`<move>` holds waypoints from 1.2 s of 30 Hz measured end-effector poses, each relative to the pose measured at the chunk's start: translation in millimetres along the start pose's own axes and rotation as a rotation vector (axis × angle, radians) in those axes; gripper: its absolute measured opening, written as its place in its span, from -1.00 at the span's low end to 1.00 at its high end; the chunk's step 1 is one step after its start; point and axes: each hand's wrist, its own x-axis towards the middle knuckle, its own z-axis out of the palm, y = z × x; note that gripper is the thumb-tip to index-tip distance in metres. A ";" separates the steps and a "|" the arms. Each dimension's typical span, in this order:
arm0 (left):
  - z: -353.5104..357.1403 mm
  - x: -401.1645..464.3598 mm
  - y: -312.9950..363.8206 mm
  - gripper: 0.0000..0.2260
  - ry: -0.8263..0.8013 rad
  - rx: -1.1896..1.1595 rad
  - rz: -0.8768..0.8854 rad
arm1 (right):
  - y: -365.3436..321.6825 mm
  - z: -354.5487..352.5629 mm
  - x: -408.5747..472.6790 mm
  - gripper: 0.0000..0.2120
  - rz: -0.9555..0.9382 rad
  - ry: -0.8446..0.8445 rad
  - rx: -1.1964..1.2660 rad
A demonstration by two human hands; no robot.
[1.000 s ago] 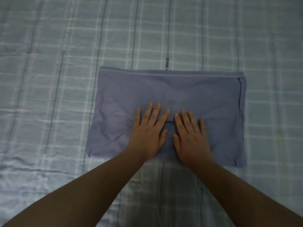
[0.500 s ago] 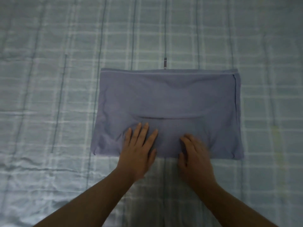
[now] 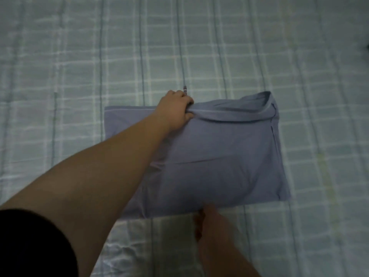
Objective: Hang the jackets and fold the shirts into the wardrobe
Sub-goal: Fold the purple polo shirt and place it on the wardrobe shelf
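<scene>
- Closest to the camera, bottom left corner, there's a black sleeve (image 3: 34, 244), and the bare left arm runs from it diagonally up across the shot.
- Right hand (image 3: 209, 222) is at the near edge of the folded shirt (image 3: 219, 156), right about the middle of that edge. It's blurry, so honestly can't tell if the fingers are gripping the fabric or just lying against it.
- The shirt is a blue-grey one folded into a rough rectangle, lying flat on the bed, a bit right of center. There's a faint crease line running across its middle.
- Further out, the left hand (image 3: 175, 108) has reached over to the shirt's far edge and its fingers are curled around a bunch of fabric there, thumb underneath.
- The far edge to the right of that hand is lifted and rolled toward the camera, so the far right corner stands up off the bed. The far left part lies flat.
- Just past the left hand's knuckles a small tag (image 3: 185, 90) pokes out on the bedsheet.
- Everything sits on a pale green checked bedsheet (image 3: 79, 66) that fills the whole view, wrinkled near the bottom.
</scene>
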 end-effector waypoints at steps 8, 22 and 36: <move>-12.4 17.8 12.1 -0.61 -0.220 -0.054 -0.124 | -1.0 22.1 -10.0 -0.71 0.028 -0.014 0.176; -96.3 -16.4 6.5 -0.69 -0.272 -0.481 -0.269 | -49.4 -17.8 -66.0 -0.80 -0.214 -0.218 0.307; -165.6 -226.6 39.5 -0.69 0.282 -1.032 -0.625 | -173.5 -100.7 -162.0 -0.81 -0.653 0.066 -0.032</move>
